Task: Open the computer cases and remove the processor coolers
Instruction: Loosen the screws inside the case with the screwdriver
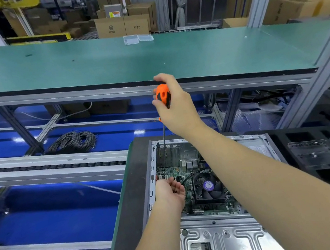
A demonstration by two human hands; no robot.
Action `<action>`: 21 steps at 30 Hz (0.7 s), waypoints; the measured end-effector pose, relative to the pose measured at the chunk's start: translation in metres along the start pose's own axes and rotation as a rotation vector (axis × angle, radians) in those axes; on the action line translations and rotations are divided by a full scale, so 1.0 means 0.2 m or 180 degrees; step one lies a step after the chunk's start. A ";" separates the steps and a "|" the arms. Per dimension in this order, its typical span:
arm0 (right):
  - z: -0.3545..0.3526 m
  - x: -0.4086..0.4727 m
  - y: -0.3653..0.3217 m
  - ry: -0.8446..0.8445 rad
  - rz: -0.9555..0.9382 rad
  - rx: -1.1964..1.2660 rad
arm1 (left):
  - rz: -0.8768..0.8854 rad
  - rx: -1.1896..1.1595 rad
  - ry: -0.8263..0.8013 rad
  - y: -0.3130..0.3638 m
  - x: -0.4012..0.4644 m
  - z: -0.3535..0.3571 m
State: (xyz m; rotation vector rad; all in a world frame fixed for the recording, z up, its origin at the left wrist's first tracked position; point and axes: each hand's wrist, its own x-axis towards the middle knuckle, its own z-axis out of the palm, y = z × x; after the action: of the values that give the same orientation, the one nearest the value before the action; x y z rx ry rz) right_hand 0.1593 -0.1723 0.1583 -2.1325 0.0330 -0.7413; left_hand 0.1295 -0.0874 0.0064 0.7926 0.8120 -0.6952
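Observation:
An open computer case (233,235) lies on its side in front of me, with the green motherboard (168,171) showing. The black processor cooler (208,187) with its fan sits in the middle of the board. My right hand (174,103) grips an orange-and-black screwdriver (163,96) held upright above the case. Its thin shaft reaches down to the board's upper left part. My left hand (169,191) rests inside the case just left of the cooler, fingers curled near a black cable, holding nothing that I can see.
A long green workbench (105,62) runs across behind the case, with a small clear plastic box (137,38) on it. A roller conveyor (47,168) and a cable coil (73,141) lie to the left over blue floor. Another dark case (317,156) stands at the right.

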 end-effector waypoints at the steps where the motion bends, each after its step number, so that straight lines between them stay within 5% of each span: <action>1: 0.00 0.00 0.00 -0.0044 0.0100 0.0061 | -0.0008 0.0003 0.0007 0.00 0.00 0.00; 7: -0.03 -0.02 0.01 -0.0358 0.0055 -0.0430 | -0.0027 -0.0032 0.0055 0.00 0.01 0.00; 16: -0.27 0.04 -0.06 0.0249 -0.0134 -0.0453 | -0.0004 -0.0084 0.0011 -0.01 0.02 -0.01; 21: -0.19 -0.06 0.01 0.0006 0.0087 -0.0553 | -0.0010 -0.0017 0.0009 0.00 0.00 0.00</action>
State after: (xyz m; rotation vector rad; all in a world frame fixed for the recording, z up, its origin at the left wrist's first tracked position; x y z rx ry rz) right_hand 0.1300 -0.1967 0.1682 -2.2912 0.1315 -0.7475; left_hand 0.1299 -0.0870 0.0056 0.7879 0.8176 -0.6945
